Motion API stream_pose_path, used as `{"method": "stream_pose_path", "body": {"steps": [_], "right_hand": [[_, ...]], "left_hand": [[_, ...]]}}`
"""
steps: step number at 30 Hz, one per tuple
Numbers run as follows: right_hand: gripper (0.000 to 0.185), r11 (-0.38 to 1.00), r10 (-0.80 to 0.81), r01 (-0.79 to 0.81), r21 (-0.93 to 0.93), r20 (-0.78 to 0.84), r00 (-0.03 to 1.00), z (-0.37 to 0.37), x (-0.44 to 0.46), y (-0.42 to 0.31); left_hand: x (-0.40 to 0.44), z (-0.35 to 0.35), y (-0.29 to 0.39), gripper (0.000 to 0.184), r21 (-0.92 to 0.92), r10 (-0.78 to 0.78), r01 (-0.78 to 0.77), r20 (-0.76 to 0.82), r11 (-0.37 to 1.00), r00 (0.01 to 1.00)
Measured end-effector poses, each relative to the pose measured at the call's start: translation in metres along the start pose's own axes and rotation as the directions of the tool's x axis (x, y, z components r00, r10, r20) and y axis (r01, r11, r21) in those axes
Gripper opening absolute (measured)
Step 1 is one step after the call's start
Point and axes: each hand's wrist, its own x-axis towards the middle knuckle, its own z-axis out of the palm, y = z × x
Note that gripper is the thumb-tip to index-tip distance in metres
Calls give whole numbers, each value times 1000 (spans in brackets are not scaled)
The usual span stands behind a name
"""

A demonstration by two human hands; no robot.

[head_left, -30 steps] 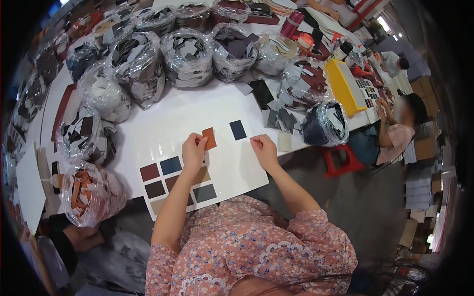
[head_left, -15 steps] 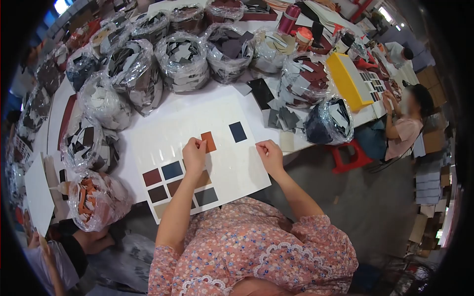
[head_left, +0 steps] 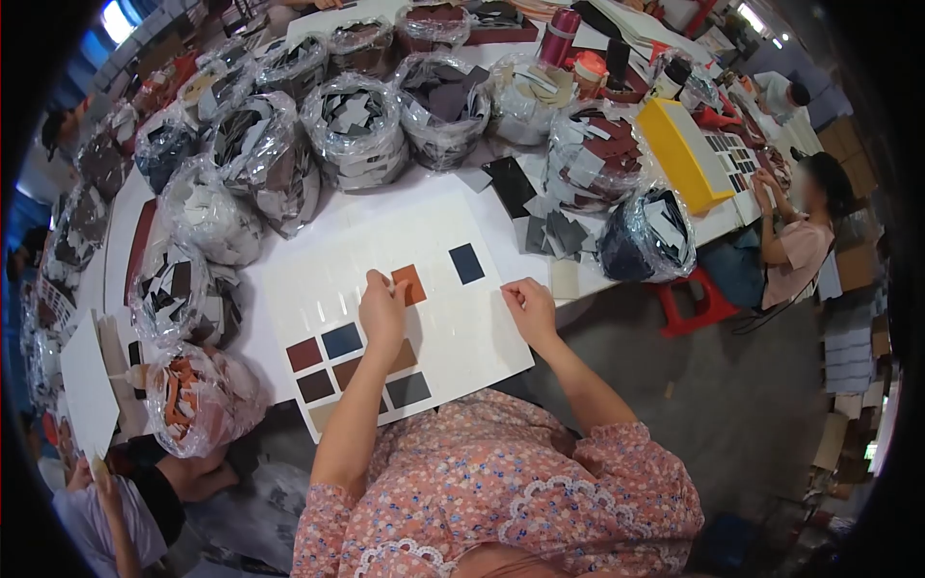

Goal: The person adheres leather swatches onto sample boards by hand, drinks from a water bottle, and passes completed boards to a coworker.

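A large white board [head_left: 462, 328] lies in front of me with rows of coloured swatches at its lower left, among them a dark red one [head_left: 304, 354] and a blue one [head_left: 342, 339]. My left hand [head_left: 385, 310] is closed at the left edge of an orange swatch [head_left: 409, 284], pinching it at the board's middle. Farther right on the board lies a navy swatch [head_left: 466, 263]. My right hand [head_left: 530, 310] is closed at the board's right edge; whatever its fingertips hold, if anything, is too small to make out.
Plastic-wrapped bundles of swatches [head_left: 355, 130] curve around the board's far and left sides. Right of them stand a yellow box [head_left: 682, 159], a dark red bottle [head_left: 560, 39] and loose grey pieces [head_left: 559, 234]. A person [head_left: 805, 236] sits at right; another person's arm [head_left: 118, 515] shows lower left.
The view has shifted slightly. My left hand stays at the orange swatch, which now lies flatter against the board. My right hand has moved slightly down along the board's right edge.
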Motion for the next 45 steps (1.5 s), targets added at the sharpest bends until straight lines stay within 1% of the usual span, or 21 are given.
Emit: {"method": "stream_pose_path", "body": {"steps": [2, 3, 5, 8, 12, 15, 18, 21, 22, 24, 25, 28, 31, 32, 34, 35, 38, 42, 43, 44, 45], "right_hand": [[5, 1000, -6, 6, 3, 5, 1000, -1, 0, 2], [5, 1000, -8, 8, 5, 8, 1000, -1, -1, 3], [5, 1000, -12, 12, 10, -7, 1000, -2, -1, 0], [5, 1000, -8, 8, 3, -5, 1000, 0, 0, -2], [6, 998, 35, -34, 43, -16, 999, 8, -3, 9], [9, 934, 177, -177, 311, 27, 984, -7, 7, 0], [9, 987, 25, 3, 163, -171, 985, -52, 56, -7], [9, 994, -109, 98, -47, -428, 897, -122, 128, -16], [12, 1000, -22, 18, -13, -472, 881, -143, 152, -18], [20, 971, -120, -14, -240, -535, 836, -173, 202, -4], [26, 939, -197, 11, -344, -510, 838, -181, 225, 13], [30, 810, -59, -142, -569, -320, 945, -179, 267, 44], [35, 515, -10, -145, -845, -175, 984, -167, 275, 48], [28, 558, -35, -121, -821, -169, 985, -161, 281, 66], [28, 515, -223, -31, -857, -169, 960, -155, 289, 92], [26, 503, -54, -128, -855, -179, 982, -158, 291, 75], [30, 377, 70, -131, -917, -113, 991, -163, 297, 69], [25, 556, 171, -179, -812, -99, 980, -165, 304, 64], [24, 580, 177, -190, -792, -105, 979, -166, 298, 51], [23, 599, 189, -207, -774, -114, 975, -168, 291, 41], [22, 580, 134, -181, -794, -126, 983, -168, 288, 41]], "left_hand": [[-11, -15, 13, 28, 201, 67, -64, -7, 977, 998], [-15, -16, 8, 33, 247, 269, -274, 56, 929, 961], [-23, -16, -6, 43, 296, 610, -640, 199, 709, 767], [-36, -12, -17, 63, 257, 594, -682, 345, 685, 727], [-33, -17, -13, 64, 253, 562, -677, 402, 691, 723], [-29, -15, -14, 57, 139, 604, -662, 305, 737, 736], [-21, -21, -10, 50, 87, 591, -640, 304, 764, 747], [-13, -24, -7, 39, 37, 584, -620, 300, 783, 755], [-12, -26, -4, 38, 15, 571, -605, 311, 796, 760], [-14, -27, -3, 37, -7, 586, -610, 290, 792, 757], [-15, -27, -3, 36, -16, 591, -612, 276, 791, 758], [-22, -21, -13, 38, 22, 636, -650, 184, 760, 750], [-34, -26, -20, 41, 48, 622, -635, 155, 771, 767], [-39, -34, -22, 42, 64, 626, -641, 162, 765, 763], [-51, -58, -27, 41, 32, 602, -610, 129, 792, 788], [-53, -72, -31, 40, 17, 602, -606, 102, 795, 792], [-43, -119, -50, 36, 29, 580, -580, 21, 814, 815], [8, -180, -85, 27, 177, 485, -453, -253, 874, 837], [24, -200, -94, 20, 264, 505, -431, -429, 863, 749], [44, -218, -111, 14, 203, 346, -282, -471, 938, 811], [58, -241, -117, 10, 274, 331, -209, -549, 939, 767]]}}
